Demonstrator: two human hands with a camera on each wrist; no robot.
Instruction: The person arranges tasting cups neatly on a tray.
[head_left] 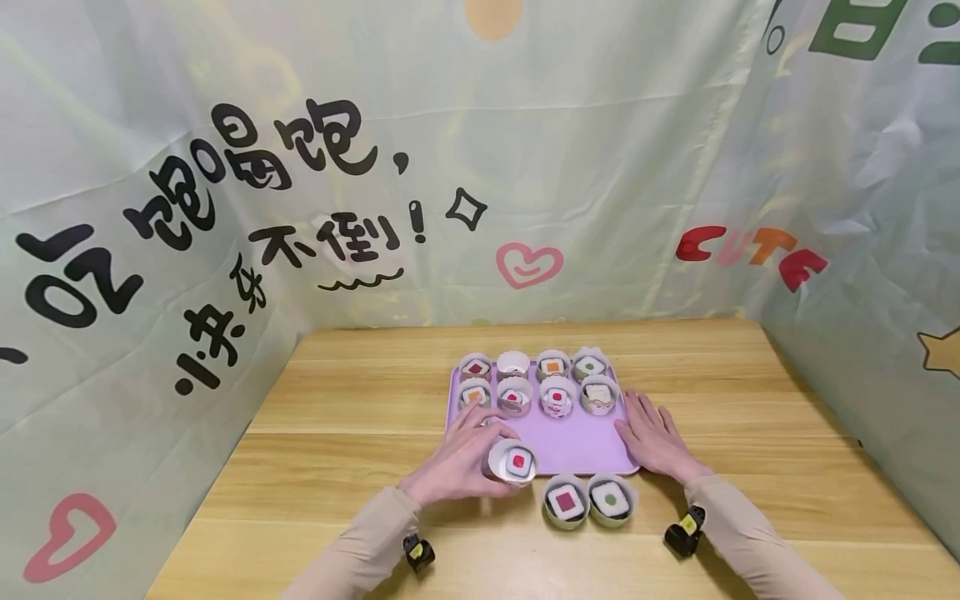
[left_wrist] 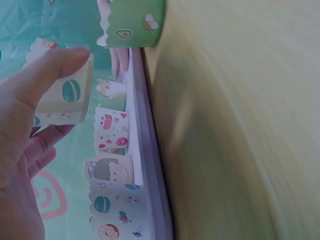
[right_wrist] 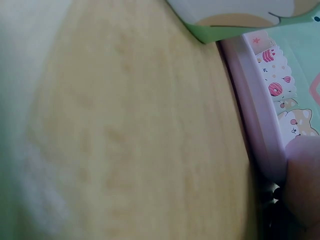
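Note:
My left hand (head_left: pixel 468 458) grips a white paper baking cup (left_wrist: pixel 65 95) with teal macaron prints, thumb on one side and fingers on the other. Inside the cup lies a toy sushi roll (head_left: pixel 518 461), white with a red centre. The held cup is raised over the front left part of a purple tray (head_left: pixel 585 446). Along the tray's right edge rests my right hand (head_left: pixel 660 437), fingers extended. Two green paper cups, one with a dark-red-centred roll (head_left: pixel 566 502) and one with a green-centred roll (head_left: pixel 611 500), stand side by side in front of the tray.
Several paper cups stand in two rows at the tray's back, among them one with an orange-centred roll (head_left: pixel 552 367) and a white one (head_left: pixel 513 364). The wooden table (head_left: pixel 337 467) meets a printed cloth backdrop (head_left: pixel 600 167) behind and at both sides.

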